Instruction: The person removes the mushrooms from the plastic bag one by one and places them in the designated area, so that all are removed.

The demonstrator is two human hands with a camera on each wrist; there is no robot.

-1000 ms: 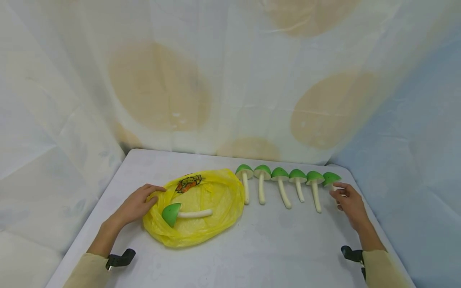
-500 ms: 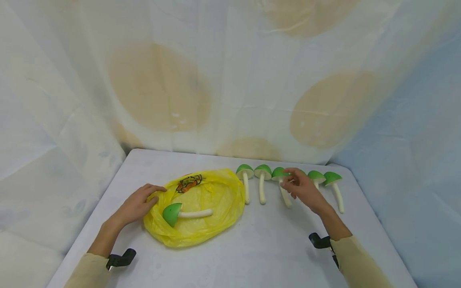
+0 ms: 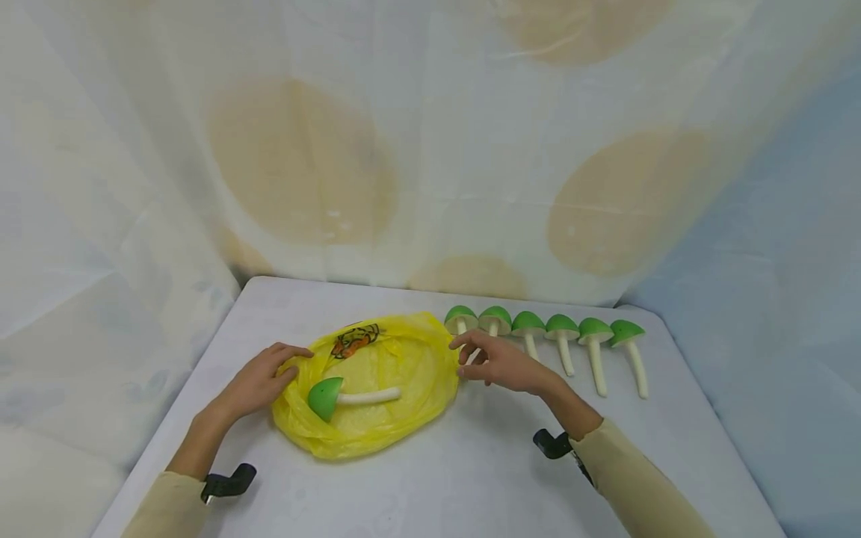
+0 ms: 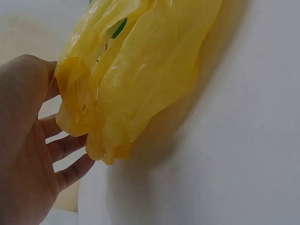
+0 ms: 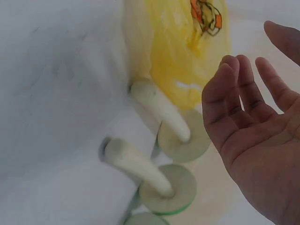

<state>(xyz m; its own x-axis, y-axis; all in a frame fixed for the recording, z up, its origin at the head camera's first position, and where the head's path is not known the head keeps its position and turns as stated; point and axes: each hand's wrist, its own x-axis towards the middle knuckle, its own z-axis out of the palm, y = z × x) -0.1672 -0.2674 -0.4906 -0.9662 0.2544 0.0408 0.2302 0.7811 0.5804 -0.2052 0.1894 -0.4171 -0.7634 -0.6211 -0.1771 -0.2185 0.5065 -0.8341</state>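
Note:
A yellow plastic bag (image 3: 377,441) lies spread wide on the table, with a printed figure inside its back wall. In it rests a green-capped toy mushroom (image 3: 325,398) with a white stem. My left hand (image 3: 258,379) holds the bag's left edge between thumb and fingers; the left wrist view shows the crumpled plastic (image 4: 140,89) against them. My right hand (image 3: 504,364) hovers beside the bag's right edge, fingers loosely bent and holding nothing. Below it in the right wrist view are two mushroom stems (image 5: 157,108), partly hidden by the hand in the head view.
Several similar mushrooms, among them the rightmost mushroom (image 3: 635,359), lie in a row along the back right of the white table (image 3: 430,493), caps toward the far edge. Hanging cloth (image 3: 464,149) with tan spots encloses the back and sides.
My right hand has moved left from the rightmost mushroom, past the row, to the bag's right edge. The mushrooms stay lying in their row. My left hand keeps its place on the bag.

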